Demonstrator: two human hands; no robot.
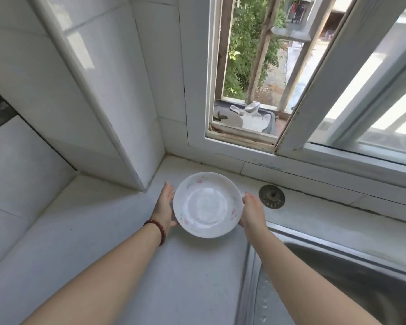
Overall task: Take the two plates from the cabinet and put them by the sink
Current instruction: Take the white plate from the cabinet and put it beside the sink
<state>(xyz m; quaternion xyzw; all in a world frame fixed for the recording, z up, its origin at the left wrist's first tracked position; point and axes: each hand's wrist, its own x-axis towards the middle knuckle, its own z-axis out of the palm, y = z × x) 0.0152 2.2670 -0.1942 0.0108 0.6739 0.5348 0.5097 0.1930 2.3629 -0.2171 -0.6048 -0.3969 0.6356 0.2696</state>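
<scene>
A white plate (207,204) with small pink flowers on its rim is over the grey countertop (178,277), left of the steel sink (352,273). My left hand (165,205) grips its left edge and my right hand (252,211) grips its right edge. Whether the plate rests on the counter or hangs just above it, I cannot tell. Only one plate face shows from above; a second plate beneath it cannot be made out. The cabinet is out of view.
A round metal sink strainer (272,196) lies on the counter just right of the plate, near the window ledge (314,177). A white tiled column (108,109) stands at the left. The window (249,73) behind is partly open.
</scene>
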